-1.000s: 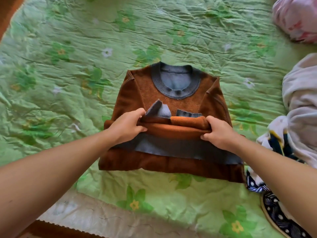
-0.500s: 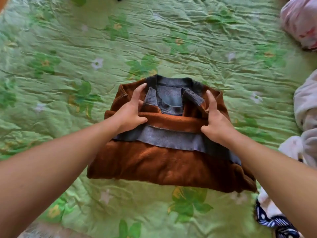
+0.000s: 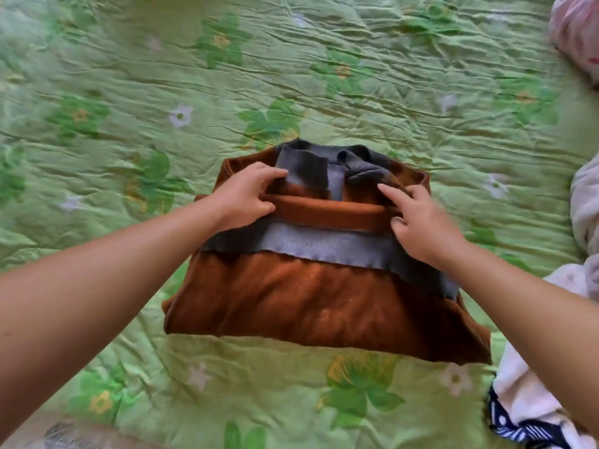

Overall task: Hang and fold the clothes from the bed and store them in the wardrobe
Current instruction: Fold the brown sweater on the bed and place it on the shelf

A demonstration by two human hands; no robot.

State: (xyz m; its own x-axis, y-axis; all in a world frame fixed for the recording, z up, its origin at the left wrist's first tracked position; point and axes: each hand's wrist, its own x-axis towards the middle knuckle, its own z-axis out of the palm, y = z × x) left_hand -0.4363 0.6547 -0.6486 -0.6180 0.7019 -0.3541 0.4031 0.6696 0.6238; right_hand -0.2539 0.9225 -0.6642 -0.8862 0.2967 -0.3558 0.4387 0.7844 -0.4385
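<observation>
A brown sweater with a grey collar, grey cuffs and a grey hem band lies folded in half on the green flowered bedspread. Its lower half is turned up over the chest, with the hem band facing up. My left hand pinches the folded edge on the left, fingers touching a grey cuff. My right hand rests on the folded edge at the right, fingers spread over the fabric near the other cuff. The collar is partly covered by the cuffs.
A white and navy patterned garment lies at the bed's right edge, with a pale cloth heap above it. A pink flowered bundle sits at the top right corner.
The sweater's lower half has been carried up over the chest toward the collar. My hands moved up with it, and the right fingers have loosened and spread.
</observation>
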